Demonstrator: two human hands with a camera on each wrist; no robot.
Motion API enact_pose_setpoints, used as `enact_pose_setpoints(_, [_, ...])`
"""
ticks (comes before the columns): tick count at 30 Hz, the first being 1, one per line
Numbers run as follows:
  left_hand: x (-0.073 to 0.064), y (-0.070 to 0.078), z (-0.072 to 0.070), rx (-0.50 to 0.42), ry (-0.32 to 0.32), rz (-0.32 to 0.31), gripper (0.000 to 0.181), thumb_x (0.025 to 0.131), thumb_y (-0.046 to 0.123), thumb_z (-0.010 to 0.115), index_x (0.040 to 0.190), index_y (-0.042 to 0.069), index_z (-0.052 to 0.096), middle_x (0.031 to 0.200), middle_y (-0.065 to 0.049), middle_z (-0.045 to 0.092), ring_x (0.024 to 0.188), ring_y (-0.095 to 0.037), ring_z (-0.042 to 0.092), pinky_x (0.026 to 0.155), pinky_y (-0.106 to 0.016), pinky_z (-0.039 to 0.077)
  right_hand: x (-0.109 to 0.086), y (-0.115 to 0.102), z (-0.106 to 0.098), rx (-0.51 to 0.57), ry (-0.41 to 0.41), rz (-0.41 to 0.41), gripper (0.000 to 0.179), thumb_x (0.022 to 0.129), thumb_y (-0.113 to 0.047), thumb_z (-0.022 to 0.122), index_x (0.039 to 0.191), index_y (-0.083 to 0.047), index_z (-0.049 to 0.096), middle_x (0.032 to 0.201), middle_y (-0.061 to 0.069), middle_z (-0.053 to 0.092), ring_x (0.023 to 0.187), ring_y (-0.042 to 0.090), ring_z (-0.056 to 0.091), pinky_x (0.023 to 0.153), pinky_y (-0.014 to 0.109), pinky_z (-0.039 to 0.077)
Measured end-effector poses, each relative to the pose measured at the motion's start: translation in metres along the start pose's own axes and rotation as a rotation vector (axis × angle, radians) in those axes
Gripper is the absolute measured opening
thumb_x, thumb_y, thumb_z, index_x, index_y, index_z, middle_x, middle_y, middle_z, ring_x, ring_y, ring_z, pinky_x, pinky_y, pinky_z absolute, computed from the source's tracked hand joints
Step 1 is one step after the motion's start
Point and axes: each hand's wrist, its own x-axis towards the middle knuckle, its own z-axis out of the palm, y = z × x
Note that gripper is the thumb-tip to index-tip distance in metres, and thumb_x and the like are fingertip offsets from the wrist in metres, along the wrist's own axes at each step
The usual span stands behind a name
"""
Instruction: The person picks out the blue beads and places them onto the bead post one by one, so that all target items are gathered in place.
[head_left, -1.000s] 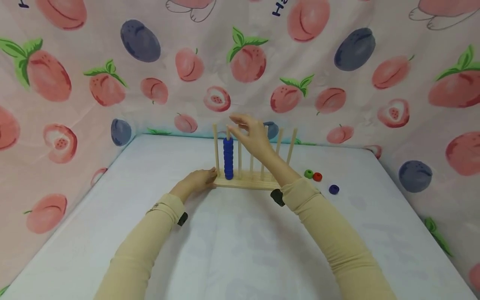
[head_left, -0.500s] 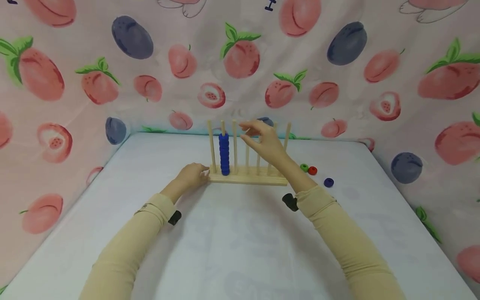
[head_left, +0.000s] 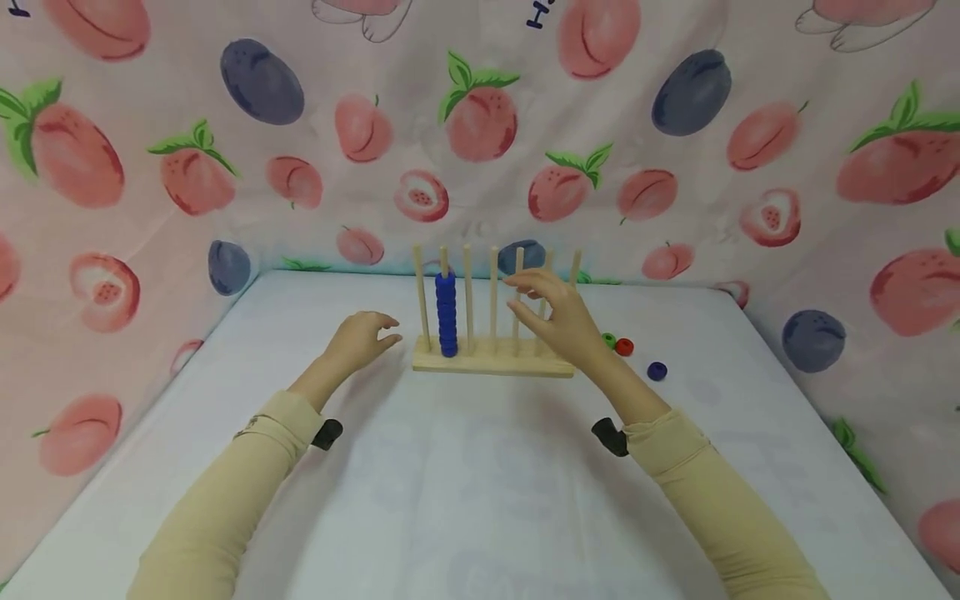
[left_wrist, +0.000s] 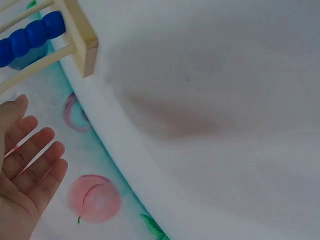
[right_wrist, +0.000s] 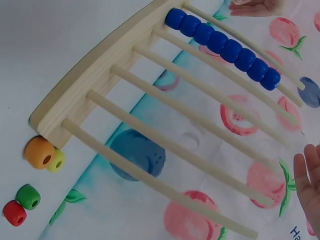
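Note:
A wooden bead rack [head_left: 491, 363] stands on the table, with several upright pegs on one base. Blue beads [head_left: 447, 315] are stacked on the second peg from the left; the peg's tip shows above them. My left hand [head_left: 358, 343] hovers just left of the base, apart from it, with relaxed fingers and nothing held. In the left wrist view that hand [left_wrist: 30, 170] shows its fingers spread. My right hand [head_left: 561, 321] is raised in front of the right-hand pegs, thumb and fingers apart, holding nothing. Its fingers [right_wrist: 300, 172] show at the right wrist view's edge.
Right of the rack lie loose beads: green [head_left: 609, 340], red [head_left: 624, 347] and dark blue [head_left: 657, 372]. An orange bead [right_wrist: 40, 152] and a yellow bead [right_wrist: 57, 160] lie beside the base's end in the right wrist view. A fruit-print cloth [head_left: 480, 192] hangs behind the white table [head_left: 465, 483].
My left hand has let go of the base's left end and drawn back leftward. My right hand has moved from above the blue beads to the right and lower.

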Motion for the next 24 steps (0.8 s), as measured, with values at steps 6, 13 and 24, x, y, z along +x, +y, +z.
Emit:
enact_pose_setpoints(6, [-0.013, 0.001, -0.005, -0.063, 0.030, 0.036, 0.025, 0.089, 0.016, 0.064, 0.106, -0.002, 0.068, 0.103, -0.019, 0.068, 0.095, -0.032, 0.063, 0.085, -0.046, 0.052, -0.022, 0.001, -0.010, -0.067, 0.029, -0.043, 0.030, 0.083, -0.002, 0.068, 0.113, 0.003, 0.064, 0.103, 0.015, 0.067, 0.091, 0.027, 0.063, 0.077, 0.041, 0.055])
enact_pose_setpoints(13, [-0.027, 0.019, -0.013, -0.118, 0.021, 0.140, 0.047, 0.090, 0.020, 0.065, 0.130, 0.001, 0.050, 0.127, -0.019, 0.055, 0.112, -0.035, 0.057, 0.093, -0.049, 0.049, -0.045, -0.001, -0.025, -0.120, -0.009, -0.023, 0.031, 0.083, -0.003, 0.068, 0.113, 0.002, 0.064, 0.104, 0.015, 0.068, 0.093, 0.027, 0.063, 0.080, 0.044, 0.055])
enact_pose_setpoints(24, [-0.050, 0.045, -0.017, 0.008, -0.011, 0.318, 0.074, 0.081, 0.040, 0.071, 0.142, 0.011, 0.041, 0.148, -0.017, 0.038, 0.135, -0.039, 0.036, 0.107, -0.055, 0.036, -0.080, 0.004, -0.039, -0.166, -0.110, 0.011, 0.048, 0.083, -0.004, 0.069, 0.130, -0.005, 0.056, 0.125, 0.015, 0.063, 0.114, 0.032, 0.060, 0.093, 0.047, 0.050])
